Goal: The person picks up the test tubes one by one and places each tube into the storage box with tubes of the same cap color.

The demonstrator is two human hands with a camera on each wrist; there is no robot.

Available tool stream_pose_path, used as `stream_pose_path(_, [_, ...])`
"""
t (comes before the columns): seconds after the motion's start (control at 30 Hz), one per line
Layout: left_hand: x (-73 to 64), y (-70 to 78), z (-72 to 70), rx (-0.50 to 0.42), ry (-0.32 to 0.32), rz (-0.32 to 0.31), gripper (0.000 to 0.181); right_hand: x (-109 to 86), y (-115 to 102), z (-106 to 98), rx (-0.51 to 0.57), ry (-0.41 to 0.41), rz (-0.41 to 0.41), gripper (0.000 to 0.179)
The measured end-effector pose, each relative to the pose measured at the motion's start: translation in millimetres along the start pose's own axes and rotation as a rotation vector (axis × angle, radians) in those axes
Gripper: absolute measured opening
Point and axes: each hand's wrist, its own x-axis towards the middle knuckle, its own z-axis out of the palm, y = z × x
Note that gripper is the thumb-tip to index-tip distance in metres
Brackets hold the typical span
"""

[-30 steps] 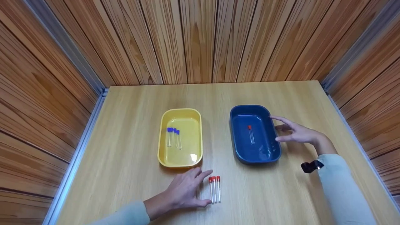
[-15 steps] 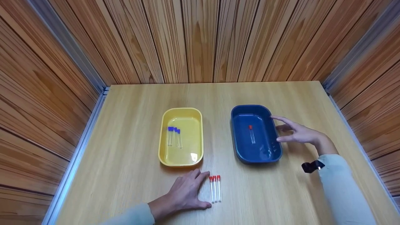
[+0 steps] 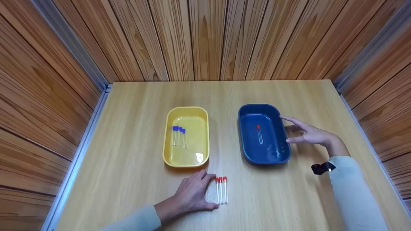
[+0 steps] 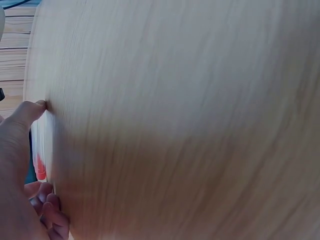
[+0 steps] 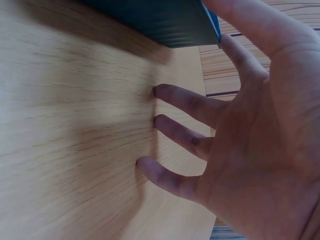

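The left hand point(image 3: 193, 193) has its thumb and index finger spread wide, at 9 o'clock of three red-capped tubes point(image 3: 221, 193) that lie side by side on the surface point(image 3: 253, 199), caps toward 12; its fingers are released, with the index tip right by the nearest cap and the thumb tip by that tube's clear end, so close that I cannot tell whether either touches the glass. The right hand point(image 3: 307, 133) is also released, at 3 o'clock of the blue tray point(image 3: 271, 147), index tip and thumb tip set well apart against its outer side. That tray lies at 1 o'clock of the three tubes and contains a single red-capped tube point(image 3: 259, 135); the yellow tray point(image 3: 198, 138), at 11 o'clock of them, holds four blue-capped tubes point(image 3: 181, 137) toward its 9 o'clock side. The right wrist view adds what the head view mostly hides: the other three fingers point(image 5: 187, 102) stretched out beneath the palm, tips down at the surface. The left wrist view shows the left thumb tip at the surface and the remaining fingers bent, a red cap point(image 4: 39, 169) visible in the gap between.
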Motion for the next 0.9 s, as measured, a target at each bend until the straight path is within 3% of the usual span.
stream_pose_path(0.43, [3.4, 0.6, 0.1, -0.001, 0.028, 0.016, 0.098, 0.8, -1.6, -5.0, 0.01, -0.001, 0.001, 0.097])
stream_pose_path(0.9, [-2.0, -0.5, 2.4, -0.017, 0.048, 0.035, 0.093, 0.4, -0.4, 1.0, 0.013, 0.002, -0.018, 0.097])
